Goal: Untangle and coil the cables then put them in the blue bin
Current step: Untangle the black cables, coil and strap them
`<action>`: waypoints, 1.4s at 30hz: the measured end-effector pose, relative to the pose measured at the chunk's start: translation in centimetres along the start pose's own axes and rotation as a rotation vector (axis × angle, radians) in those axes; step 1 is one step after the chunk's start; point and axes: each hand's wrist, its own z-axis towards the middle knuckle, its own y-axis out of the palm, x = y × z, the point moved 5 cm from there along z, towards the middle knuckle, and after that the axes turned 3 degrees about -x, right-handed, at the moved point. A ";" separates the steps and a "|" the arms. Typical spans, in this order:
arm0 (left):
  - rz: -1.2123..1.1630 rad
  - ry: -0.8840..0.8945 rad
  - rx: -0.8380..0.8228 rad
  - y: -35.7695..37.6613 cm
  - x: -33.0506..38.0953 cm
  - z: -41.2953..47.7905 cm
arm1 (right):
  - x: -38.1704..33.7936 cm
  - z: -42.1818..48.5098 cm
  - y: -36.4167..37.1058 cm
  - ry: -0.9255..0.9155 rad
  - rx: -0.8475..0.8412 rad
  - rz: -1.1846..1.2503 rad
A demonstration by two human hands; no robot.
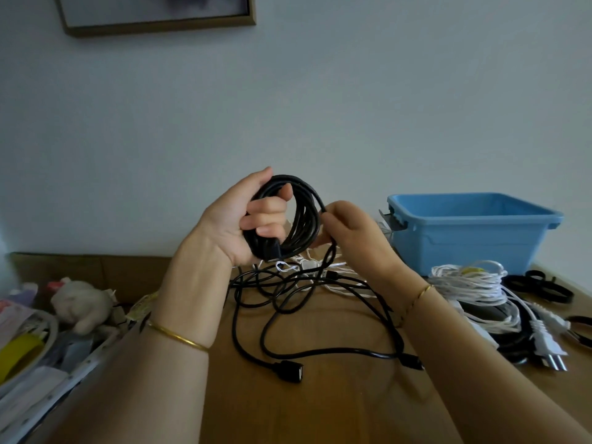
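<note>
Forearms nearest, both bangled, reaching up over a wooden table point(320, 408). Left hand point(238, 224) closed around a black coil point(298, 216), held upright above the table, fingers through the loops and a plug poking out below the palm. Right hand point(350, 233) pinching the strand that runs off the coil, apparently feeding another turn. Judged about midway on this one cable: several turns wound, a long loose run point(288, 315) sprawled on the table below, ending in a USB socket point(293, 372) near the front edge. Blue bin point(464, 241) at back right, against the wall, well apart from the coil; nothing visible inside from this angle, though the floor of it hidden by the near wall. Left to do, seemingly: finish winding, drop in the bin, then tackle the white bundle point(471, 283) and white plugs point(544, 344) beside the bin. Thin white cord point(339, 283) under the black run, tangled or merely crossing — cannot tell. Black bands point(541, 288) at far right hard to identify; clutter at left edge blurred and cut off.
</note>
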 end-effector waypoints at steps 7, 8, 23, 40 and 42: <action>-0.357 -0.231 -0.397 0.4 -0.9 0.1 | 0.6 -0.1 -1.0 -0.015 0.222 0.093; -0.356 -0.248 -0.431 0.3 -0.8 0.1 | 0.6 -0.2 -1.1 -0.017 0.243 0.092; -0.739 0.458 -0.044 -1.7 2.6 0.7 | 1.4 -1.2 2.8 0.135 -0.386 0.171; 0.695 0.605 0.739 -7.2 1.9 0.3 | -4.6 -1.3 -0.8 -0.053 -0.268 0.093; 0.977 0.465 0.640 -6.0 1.4 0.9 | -4.7 -1.1 -1.4 -0.089 -0.153 0.097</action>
